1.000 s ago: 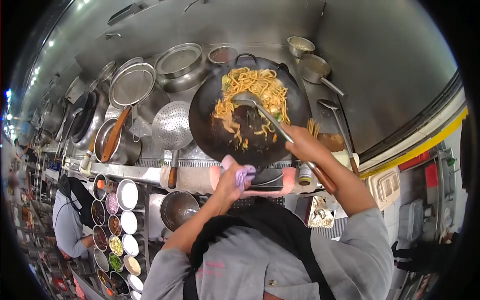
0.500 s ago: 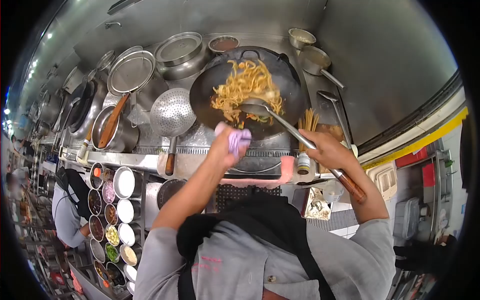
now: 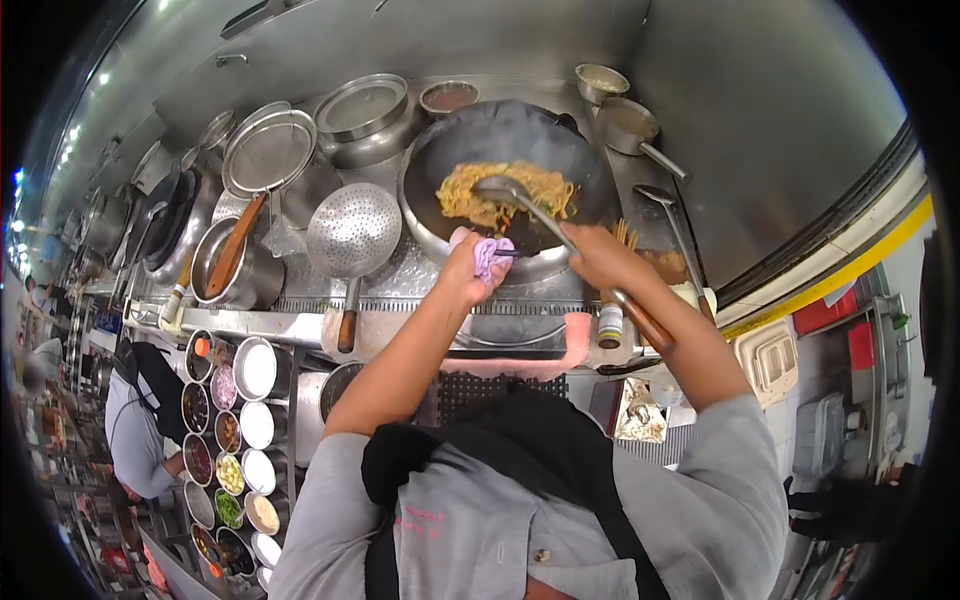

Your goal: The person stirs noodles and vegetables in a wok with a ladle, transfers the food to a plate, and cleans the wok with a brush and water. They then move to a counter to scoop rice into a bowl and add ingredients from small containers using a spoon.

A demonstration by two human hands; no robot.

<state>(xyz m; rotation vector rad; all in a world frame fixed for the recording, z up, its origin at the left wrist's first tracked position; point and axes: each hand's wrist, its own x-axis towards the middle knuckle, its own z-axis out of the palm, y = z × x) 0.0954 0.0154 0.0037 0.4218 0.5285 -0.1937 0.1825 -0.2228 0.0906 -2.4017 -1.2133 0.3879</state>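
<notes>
Pointing far-left, ladle (image 3: 546, 221) slants over wok (image 3: 520, 128), bowl (image 3: 497, 187) against noodles (image 3: 548, 187).

– What sits on the silver steel counter (image 3: 250, 320)?
– A round, perforated steel strainer (image 3: 353, 228), near a deep silver pot (image 3: 263, 285).
– On the right?
– A grey metal saucepan (image 3: 627, 125) beside a small steel bowl (image 3: 601, 82).

Wok rim (image 3: 592, 188) partly hidden behind our left fingers (image 3: 471, 266), purple cloth (image 3: 490, 258). Ladle handle (image 3: 543, 217) partly covered by our right fingers (image 3: 592, 255). Noodles (image 3: 545, 186) beyond fingers blurred; bottle label (image 3: 610, 322) below, unreadably small.
</notes>
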